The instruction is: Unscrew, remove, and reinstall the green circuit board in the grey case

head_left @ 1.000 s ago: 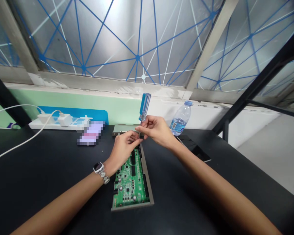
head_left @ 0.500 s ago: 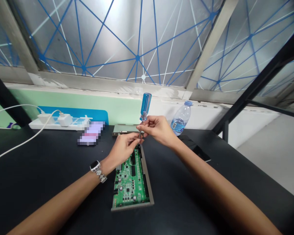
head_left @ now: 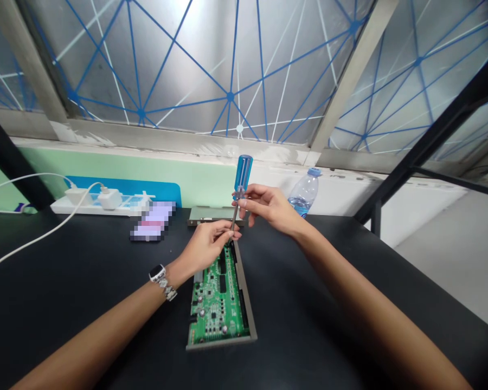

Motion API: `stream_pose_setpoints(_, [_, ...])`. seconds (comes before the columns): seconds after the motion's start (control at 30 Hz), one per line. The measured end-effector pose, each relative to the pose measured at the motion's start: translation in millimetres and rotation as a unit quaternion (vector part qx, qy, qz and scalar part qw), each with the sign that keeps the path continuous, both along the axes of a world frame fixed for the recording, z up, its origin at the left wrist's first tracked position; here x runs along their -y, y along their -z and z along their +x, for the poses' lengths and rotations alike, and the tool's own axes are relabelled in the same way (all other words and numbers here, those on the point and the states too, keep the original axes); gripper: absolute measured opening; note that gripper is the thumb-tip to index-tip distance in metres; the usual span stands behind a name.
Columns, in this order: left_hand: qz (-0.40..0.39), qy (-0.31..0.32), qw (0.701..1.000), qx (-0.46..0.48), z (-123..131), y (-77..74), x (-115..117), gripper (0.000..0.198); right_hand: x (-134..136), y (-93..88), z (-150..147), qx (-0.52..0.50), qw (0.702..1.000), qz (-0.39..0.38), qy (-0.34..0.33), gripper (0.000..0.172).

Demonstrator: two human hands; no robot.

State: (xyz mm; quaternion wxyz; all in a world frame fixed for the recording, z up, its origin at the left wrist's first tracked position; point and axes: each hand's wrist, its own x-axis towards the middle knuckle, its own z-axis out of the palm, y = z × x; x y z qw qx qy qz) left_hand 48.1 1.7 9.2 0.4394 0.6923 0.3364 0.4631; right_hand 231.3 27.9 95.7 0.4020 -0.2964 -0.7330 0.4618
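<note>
A screwdriver (head_left: 243, 172) with a clear blue handle stands nearly upright over the far end of a green circuit board (head_left: 213, 309). The board lies in a grey metal frame (head_left: 250, 319) on the black table. My left hand (head_left: 211, 241) pinches the lower shaft between thumb and fingers. My right hand (head_left: 268, 207) grips the screwdriver higher up, where the shaft meets the handle. The screwdriver's tip is hidden behind my left fingers, so I cannot tell what it touches.
Behind my hands lies a flat metal cover (head_left: 203, 214). A water bottle (head_left: 304, 192) stands at the back right. To the left are a phone (head_left: 153, 221) and a white power strip (head_left: 106, 203) with chargers and white cables. A black table (head_left: 309, 325) spreads under everything.
My right hand has slid up the screwdriver's shaft to the base of the handle. My left hand keeps its pinch low on the shaft, and the board stays put.
</note>
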Motion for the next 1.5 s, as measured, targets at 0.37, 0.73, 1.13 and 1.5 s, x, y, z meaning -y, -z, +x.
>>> stream_pose_setpoints(0.37, [-0.020, 0.036, 0.999, 0.010, -4, 0.3, -5, 0.016, -9, 3.6, 0, -0.049, 0.996, -0.071, -0.032, 0.028])
stream_pose_setpoints(0.73, [-0.018, 0.033, 0.999, 0.002, -4, 2.0, -5, 0.021, -14, 9.8, -6, -0.071, 0.997, -0.034, -0.007, 0.032])
stream_pose_setpoints(1.13, [0.193, -0.082, 0.948, -0.241, -19, -0.7, -4, 0.024, -2, 4.7, -9, -0.068, 0.997, -0.008, 0.048, 0.040])
stream_pose_setpoints(1.5, [0.200, -0.058, 0.883, -0.420, -34, 1.7, -11, 0.025, 0, 6.8, -13, -0.094, 0.992, -0.002, 0.089, 0.042])
